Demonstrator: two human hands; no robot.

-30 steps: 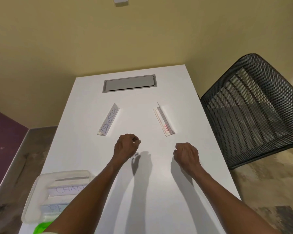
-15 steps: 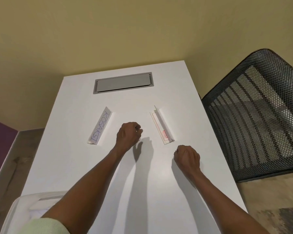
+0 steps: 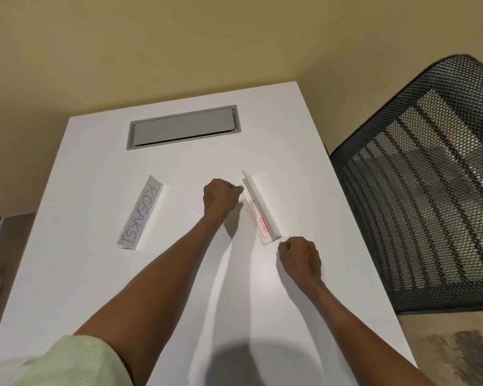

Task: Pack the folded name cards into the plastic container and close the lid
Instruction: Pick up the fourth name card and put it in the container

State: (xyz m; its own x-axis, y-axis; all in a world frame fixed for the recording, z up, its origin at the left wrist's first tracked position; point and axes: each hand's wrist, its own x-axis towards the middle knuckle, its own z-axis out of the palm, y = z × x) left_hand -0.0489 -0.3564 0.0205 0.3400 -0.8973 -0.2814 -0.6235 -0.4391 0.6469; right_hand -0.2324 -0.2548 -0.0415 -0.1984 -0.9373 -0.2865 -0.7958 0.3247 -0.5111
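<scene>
Two folded name cards lie on the white table (image 3: pixel 179 274). The card marked KOSAKSI (image 3: pixel 140 213) rests at the left, untouched. The second folded name card (image 3: pixel 258 210), with a small red label, lies at the right. My left hand (image 3: pixel 221 201) is curled, its thumb and fingertips pinched on that card's far left edge. My right hand (image 3: pixel 300 257) is a closed fist on the table just beside the card's near end, holding nothing. The plastic container is out of view.
A grey cable hatch (image 3: pixel 183 126) is set into the table near its far edge. A black mesh chair (image 3: pixel 418 190) stands close against the table's right side. A yellow wall lies beyond the table.
My left hand moved forward and to the right until it reached the right-hand card's edge. My right hand shifted up to the card's near end. The view tilted up and the container left the frame.
</scene>
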